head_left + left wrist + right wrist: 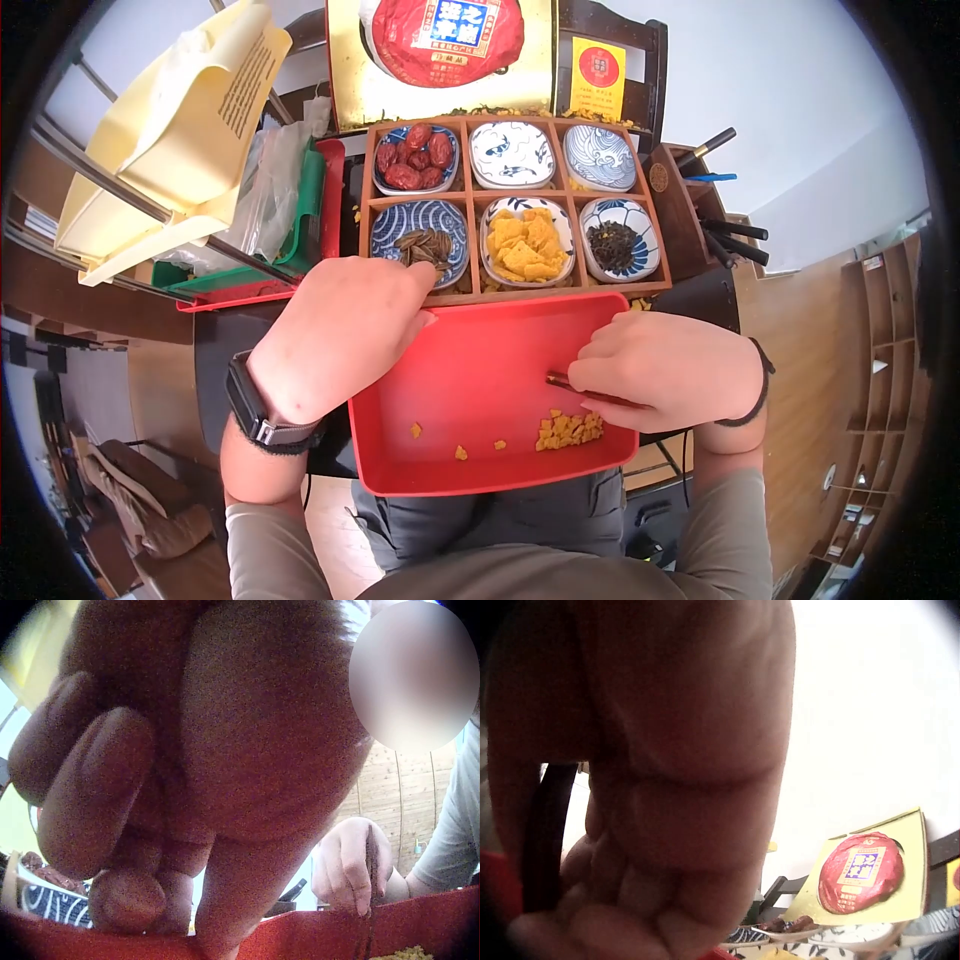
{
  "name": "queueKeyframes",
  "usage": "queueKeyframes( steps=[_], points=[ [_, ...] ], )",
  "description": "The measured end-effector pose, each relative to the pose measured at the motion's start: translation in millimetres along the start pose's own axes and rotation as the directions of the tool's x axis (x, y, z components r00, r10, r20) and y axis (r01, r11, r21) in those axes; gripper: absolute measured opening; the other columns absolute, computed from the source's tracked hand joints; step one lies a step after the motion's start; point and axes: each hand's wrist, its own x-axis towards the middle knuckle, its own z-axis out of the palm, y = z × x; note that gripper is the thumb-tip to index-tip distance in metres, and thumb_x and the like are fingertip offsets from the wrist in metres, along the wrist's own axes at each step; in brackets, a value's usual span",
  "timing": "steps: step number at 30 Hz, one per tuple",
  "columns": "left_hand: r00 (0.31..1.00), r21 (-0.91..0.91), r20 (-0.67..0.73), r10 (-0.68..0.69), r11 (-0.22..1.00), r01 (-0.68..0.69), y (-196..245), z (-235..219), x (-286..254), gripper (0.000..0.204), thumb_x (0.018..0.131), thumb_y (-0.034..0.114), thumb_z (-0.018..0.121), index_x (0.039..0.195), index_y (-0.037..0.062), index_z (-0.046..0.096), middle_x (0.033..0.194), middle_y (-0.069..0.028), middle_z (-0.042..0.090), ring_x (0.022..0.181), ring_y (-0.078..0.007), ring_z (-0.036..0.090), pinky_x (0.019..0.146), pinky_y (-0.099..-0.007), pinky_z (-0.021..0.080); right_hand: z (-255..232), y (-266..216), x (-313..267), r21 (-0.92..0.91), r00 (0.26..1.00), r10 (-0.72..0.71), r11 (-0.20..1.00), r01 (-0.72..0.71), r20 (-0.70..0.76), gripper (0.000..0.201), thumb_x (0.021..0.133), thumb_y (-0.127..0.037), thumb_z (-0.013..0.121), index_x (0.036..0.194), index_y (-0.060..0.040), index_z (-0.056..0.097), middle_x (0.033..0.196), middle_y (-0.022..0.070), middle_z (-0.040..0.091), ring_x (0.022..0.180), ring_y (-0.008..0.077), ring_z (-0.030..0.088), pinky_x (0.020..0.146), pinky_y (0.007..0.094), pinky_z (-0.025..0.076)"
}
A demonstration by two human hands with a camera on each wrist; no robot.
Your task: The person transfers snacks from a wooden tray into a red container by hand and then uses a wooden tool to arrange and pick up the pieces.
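Observation:
My left hand [335, 325] grips the far left rim of the red tray [460, 350], with its thumb inside. The curled fingers stay outside the rim, close to a dish of striped sunflower seeds [424, 247]. Over the tray's right side, my right hand [665, 365] holds dark brown tongs [367, 885], whose two thin arms point down into the tray in the left wrist view. Below that hand lies a heap of yellow crumbs [568, 432]; a few single crumbs [461, 453] are scattered to its left.
Behind the tray, a wooden divided box [470, 215] holds patterned dishes with red dates [404, 178], yellow chips [525, 250] and dark tea leaves [612, 245]. A gold box [345, 90] stands behind, a wooden holder [690, 200] with dark-handled tools at right, a metal rack [100, 170] at left.

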Motion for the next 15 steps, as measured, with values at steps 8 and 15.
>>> queueKeyframes(
  steps=[8,15],
  points=[
    [1.000,0.008,0.002,0.003,1.000,-0.003,1.1,-1.4,0.6,0.024,0.094,0.022,0.077,0.095,0.0041,0.062,0.082,-0.0199,0.068,0.085,-0.0454,0.070,0.073,-0.0558,0.054,-4.8,-5.7,-3.1,0.033,0.999,-0.037,0.999,0.038,-0.030,0.014,0.094,-0.014,0.071,0.091,-0.0019,0.065,0.092,0.0166,0.072,0.090,0.0404,0.071,0.083,0.0482,0.057],
    [1.000,0.030,0.008,-0.001,1.000,0.001,1.5,-1.9,0.7,0.023,0.094,0.023,0.077,0.095,0.0045,0.063,0.083,-0.0187,0.069,0.086,-0.0445,0.071,0.073,-0.0554,0.055,-18.3,-3.7,-19.4,0.000,0.905,-0.170,0.983,0.185,-0.390,0.012,0.091,-0.010,0.078,0.099,-0.0019,0.072,0.088,0.0143,0.069,0.081,0.0384,0.068,0.073,0.0463,0.055]
  ],
)
